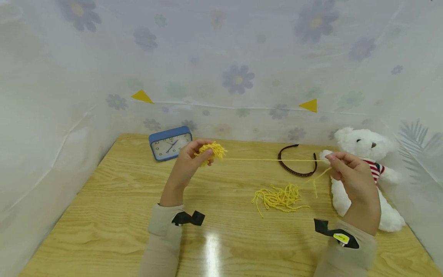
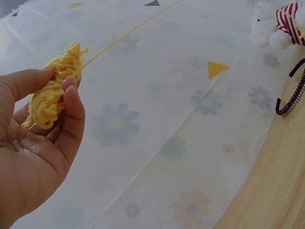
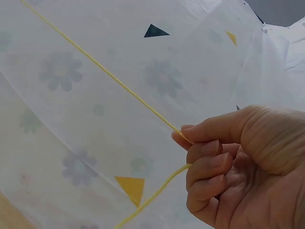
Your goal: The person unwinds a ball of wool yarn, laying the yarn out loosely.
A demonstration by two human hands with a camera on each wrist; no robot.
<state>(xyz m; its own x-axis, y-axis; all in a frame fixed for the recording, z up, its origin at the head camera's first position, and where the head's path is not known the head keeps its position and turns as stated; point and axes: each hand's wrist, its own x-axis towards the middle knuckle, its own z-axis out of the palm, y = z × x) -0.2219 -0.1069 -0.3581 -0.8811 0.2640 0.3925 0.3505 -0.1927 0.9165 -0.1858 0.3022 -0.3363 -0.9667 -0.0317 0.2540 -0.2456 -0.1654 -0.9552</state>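
Yarn bundle: the left hand [image 1: 187, 165] is grasping the yellow bundle [image 1: 212, 150] above the table [image 1: 114, 207], thumb pressing against fingers, probably so that its loops are not slipping apart.
Taut strand: a single yellow strand [image 1: 256, 159] is running straight from the bundle to the right hand [image 1: 356, 179], the two hands well apart, which is presumably why it is not sagging.
Right-hand pinch: thumb and forefinger are pinching the strand, the other fingers curling into the palm; a fine grip seems to be suiting so thin a thing.
Loose end: a slack yellow tail [image 3: 159, 193] is coming out from the curled fingers and hanging down (where it is ending, the right wrist view is not showing).
Loose yarn: a tangled yellow pile [image 1: 280, 198] is lying on the table below the strand, apparently within reach of the right hand.
Clock, headband, bear: the blue clock [image 1: 171, 146] is standing behind the left hand, the dark headband [image 1: 297, 174] is lying beyond the pile, and the white bear [image 1: 375, 169] is sitting partly behind the right hand, all seemingly set aside from the handwork.
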